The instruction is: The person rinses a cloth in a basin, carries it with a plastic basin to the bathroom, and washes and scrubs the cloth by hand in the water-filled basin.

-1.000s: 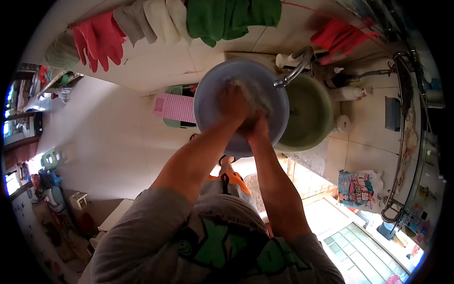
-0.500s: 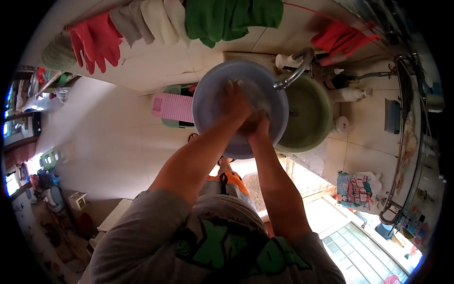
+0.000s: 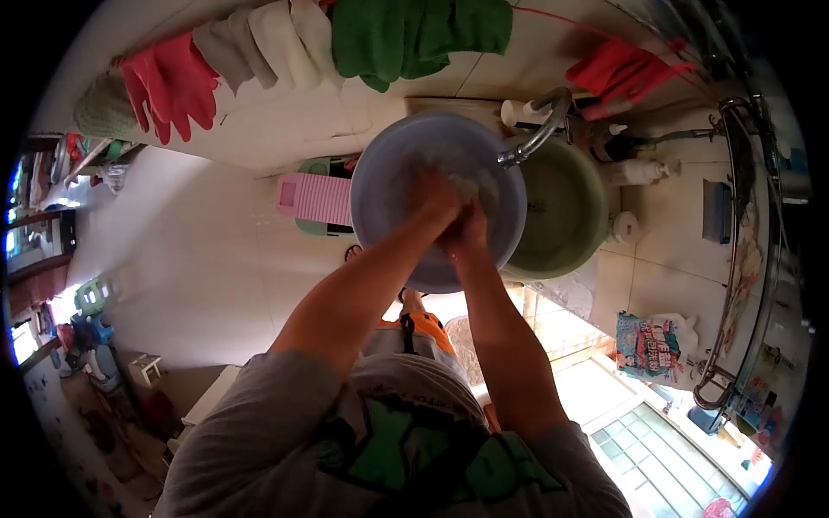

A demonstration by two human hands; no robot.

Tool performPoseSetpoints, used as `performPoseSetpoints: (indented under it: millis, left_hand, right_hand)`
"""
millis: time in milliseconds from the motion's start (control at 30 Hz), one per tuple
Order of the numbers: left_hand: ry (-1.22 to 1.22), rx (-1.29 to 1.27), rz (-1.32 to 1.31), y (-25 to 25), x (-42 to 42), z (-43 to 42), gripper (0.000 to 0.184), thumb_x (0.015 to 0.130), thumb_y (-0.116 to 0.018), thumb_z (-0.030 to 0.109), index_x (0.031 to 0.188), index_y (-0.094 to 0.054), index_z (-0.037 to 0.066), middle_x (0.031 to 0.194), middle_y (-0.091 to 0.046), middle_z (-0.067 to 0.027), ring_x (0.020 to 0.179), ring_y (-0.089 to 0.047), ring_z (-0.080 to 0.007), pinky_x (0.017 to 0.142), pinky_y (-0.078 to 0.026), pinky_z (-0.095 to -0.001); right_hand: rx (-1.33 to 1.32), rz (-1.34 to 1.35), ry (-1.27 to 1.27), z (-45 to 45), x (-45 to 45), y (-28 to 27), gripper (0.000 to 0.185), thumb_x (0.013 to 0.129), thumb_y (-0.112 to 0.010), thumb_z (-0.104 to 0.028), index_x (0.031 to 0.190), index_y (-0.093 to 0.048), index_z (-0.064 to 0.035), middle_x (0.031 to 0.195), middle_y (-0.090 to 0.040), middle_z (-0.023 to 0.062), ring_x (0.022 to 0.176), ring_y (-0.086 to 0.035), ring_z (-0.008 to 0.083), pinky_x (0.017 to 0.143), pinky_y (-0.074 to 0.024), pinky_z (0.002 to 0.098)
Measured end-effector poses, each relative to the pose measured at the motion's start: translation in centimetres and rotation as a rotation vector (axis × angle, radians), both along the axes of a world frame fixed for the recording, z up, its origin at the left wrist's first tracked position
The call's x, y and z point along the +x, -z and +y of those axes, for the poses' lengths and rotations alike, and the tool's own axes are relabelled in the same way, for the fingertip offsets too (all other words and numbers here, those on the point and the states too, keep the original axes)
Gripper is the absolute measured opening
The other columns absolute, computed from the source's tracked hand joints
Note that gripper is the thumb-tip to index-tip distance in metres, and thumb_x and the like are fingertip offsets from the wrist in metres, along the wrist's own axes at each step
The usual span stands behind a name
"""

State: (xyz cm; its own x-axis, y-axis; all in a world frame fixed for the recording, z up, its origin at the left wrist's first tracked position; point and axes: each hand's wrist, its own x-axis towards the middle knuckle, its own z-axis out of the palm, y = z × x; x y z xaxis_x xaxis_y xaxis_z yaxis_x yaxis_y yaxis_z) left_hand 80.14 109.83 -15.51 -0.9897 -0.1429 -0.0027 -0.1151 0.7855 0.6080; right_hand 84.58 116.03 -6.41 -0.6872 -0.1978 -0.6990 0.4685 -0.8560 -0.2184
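Note:
A round blue-grey basin [image 3: 380,155] sits in front of me, with a pale wet cloth [image 3: 471,188] inside. My left hand [image 3: 432,192] is down in the basin at the cloth's left side, its fingers blurred and partly hidden. Close beside it, my right hand [image 3: 469,226] is closed against the lower part of the cloth. The two hands nearly touch. A curved metal tap [image 3: 544,134] reaches over the basin's right edge. Partly behind the basin, on the right, stands a green basin [image 3: 591,233].
A pink washboard [image 3: 315,197] lies left of the basin. Pink gloves [image 3: 175,86] and green cloths [image 3: 414,39] hang above. Bottles, including a white one [image 3: 639,171], stand at the right, with a printed bag [image 3: 652,345] lower down.
My left hand has moved slightly down and right, closer to my right hand. The cloth between them looks more bunched. My right hand has shifted slightly left.

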Motion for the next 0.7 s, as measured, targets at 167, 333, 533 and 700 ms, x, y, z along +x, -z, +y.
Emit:
performPoseSetpoints:
  millis: [167, 333, 533, 700]
  left_hand:
    - [0.214, 0.041, -0.258, -9.3, 0.9, 1.7, 0.035, 0.092, -0.049, 0.032, 0.108, -0.066, 0.005, 0.115, -0.059, -0.0238, 0.100, -0.060, -0.0419, 0.087, -0.048, -0.0480]
    - [0.167, 0.013, -0.125, -3.4, -1.8, -2.3, 0.032, 0.094, -0.045, 0.027, 0.108, -0.064, 0.007, 0.107, -0.064, -0.0228, 0.098, -0.062, -0.0413, 0.088, -0.048, -0.0491]
    - [0.336, 0.183, -0.295, -3.8, 0.0, 0.4, 0.028, 0.089, -0.053, 0.027, 0.108, -0.065, 0.009, 0.105, -0.065, -0.0187, 0.103, -0.060, -0.0394, 0.091, -0.046, -0.0479]
    - [0.531, -0.289, -0.159, -12.7, 0.5, -4.0, 0.040, 0.084, -0.060, 0.031, 0.117, -0.061, 0.010, 0.112, -0.064, -0.0180, 0.114, -0.055, -0.0396, 0.097, -0.044, -0.0450]
  right_hand:
    - [0.128, 0.038, -0.012, 0.8, -1.9, 3.0, 0.047, 0.098, -0.040, -0.039, 0.135, -0.046, -0.0103, 0.130, -0.052, 0.0109, 0.120, -0.049, 0.0266, 0.101, -0.0415, 0.0424]
    - [0.097, -0.022, 0.059, 1.3, 0.8, 2.0, 0.042, 0.099, -0.039, -0.036, 0.130, -0.050, -0.0104, 0.129, -0.052, 0.0106, 0.117, -0.051, 0.0251, 0.101, -0.0415, 0.0413]
    - [0.148, 0.018, -0.008, 1.5, -1.3, 0.3, 0.040, 0.091, -0.053, -0.029, 0.123, -0.055, -0.0066, 0.114, -0.060, 0.0094, 0.101, -0.061, 0.0270, 0.086, -0.0504, 0.0402]
    - [0.797, 0.055, -0.133, 5.5, -3.9, 5.0, 0.034, 0.087, -0.057, -0.019, 0.118, -0.058, -0.0045, 0.103, -0.062, 0.0087, 0.091, -0.062, 0.0257, 0.077, -0.0523, 0.0367]
